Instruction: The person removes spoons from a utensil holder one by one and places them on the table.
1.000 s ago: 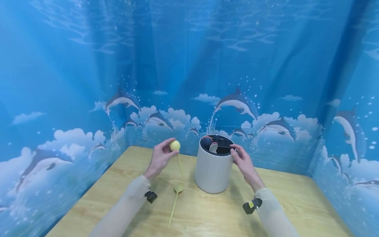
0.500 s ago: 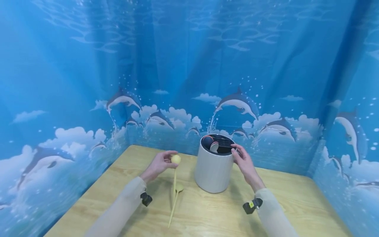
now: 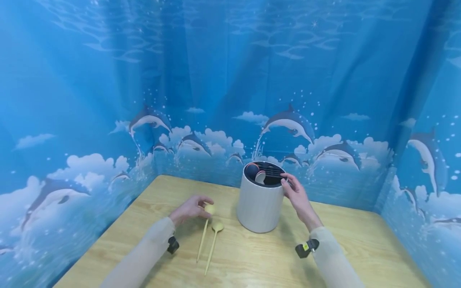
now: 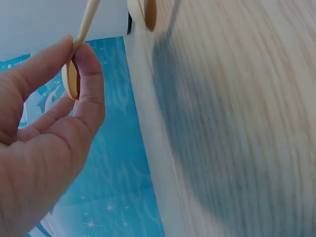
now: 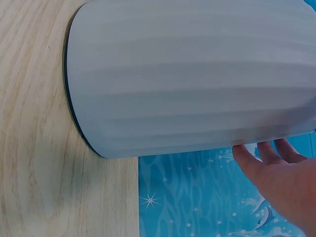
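Note:
My left hand (image 3: pixel 192 209) pinches a yellow spoon (image 3: pixel 203 236) by the neck beside its bowl. In the left wrist view, thumb and index finger meet at that neck, and the spoon bowl (image 4: pixel 72 81) shows between the fingers. The handle slants down toward the table in the head view. Just right of it, a second yellow spoon (image 3: pixel 212 249) lies on the wood, bowl away from me. A white ribbed utensil holder (image 3: pixel 258 208) stands upright farther right. My right hand (image 3: pixel 298 198) touches its right side near the rim; in the right wrist view, fingertips (image 5: pixel 240 149) rest against the outer wall.
Inside the holder are a dark round utensil head (image 3: pixel 252 171), a pale spoon-like head (image 3: pixel 260 177) and a black slotted divider (image 3: pixel 271 169). The wooden table (image 3: pixel 252 264) ends at a blue dolphin-print curtain (image 3: pixel 223 100) at the back and sides.
My left hand has come down and slightly toward me with the yellow spoon, which now slants left of the other one. The right hand stays at the holder's rim.

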`<action>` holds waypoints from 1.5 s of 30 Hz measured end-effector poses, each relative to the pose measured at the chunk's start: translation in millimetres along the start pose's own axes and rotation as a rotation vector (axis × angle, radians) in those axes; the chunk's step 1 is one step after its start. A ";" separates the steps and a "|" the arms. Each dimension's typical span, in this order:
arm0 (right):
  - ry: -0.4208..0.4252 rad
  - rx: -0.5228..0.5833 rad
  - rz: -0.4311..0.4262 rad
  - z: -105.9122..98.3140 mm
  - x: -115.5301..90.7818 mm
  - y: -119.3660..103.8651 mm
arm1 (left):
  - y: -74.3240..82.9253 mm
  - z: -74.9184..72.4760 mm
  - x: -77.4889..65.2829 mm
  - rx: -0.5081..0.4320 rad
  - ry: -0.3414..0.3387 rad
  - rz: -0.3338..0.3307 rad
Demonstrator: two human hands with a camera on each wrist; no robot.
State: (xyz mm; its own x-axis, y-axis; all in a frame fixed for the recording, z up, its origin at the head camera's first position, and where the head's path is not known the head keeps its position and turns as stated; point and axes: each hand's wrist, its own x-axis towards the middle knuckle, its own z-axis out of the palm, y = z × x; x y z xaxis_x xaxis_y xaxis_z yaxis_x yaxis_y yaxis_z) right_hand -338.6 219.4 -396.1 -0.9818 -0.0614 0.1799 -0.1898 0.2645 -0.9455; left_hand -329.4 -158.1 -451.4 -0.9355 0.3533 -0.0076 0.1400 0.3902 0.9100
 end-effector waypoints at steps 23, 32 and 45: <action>-0.013 0.052 0.002 1.6 -2.0 -1.0 | -19.3 1.9 -4.7 0.058 0.005 -0.189; -0.009 0.034 0.007 0.8 -2.5 -2.4 | -19.2 7.7 -6.5 0.077 0.012 -0.228; -0.008 0.033 0.009 1.0 -4.5 -5.4 | -16.6 9.1 -6.7 0.153 -0.007 -0.197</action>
State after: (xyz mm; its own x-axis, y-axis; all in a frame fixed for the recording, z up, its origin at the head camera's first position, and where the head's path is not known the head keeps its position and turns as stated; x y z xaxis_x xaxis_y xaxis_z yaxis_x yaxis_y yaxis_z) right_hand -333.1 217.3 -392.1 -0.9833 -0.0672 0.1692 -0.1803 0.2332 -0.9556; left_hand -322.6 -159.2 -470.3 -0.9472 0.2639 -0.1820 0.0035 0.5761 0.8174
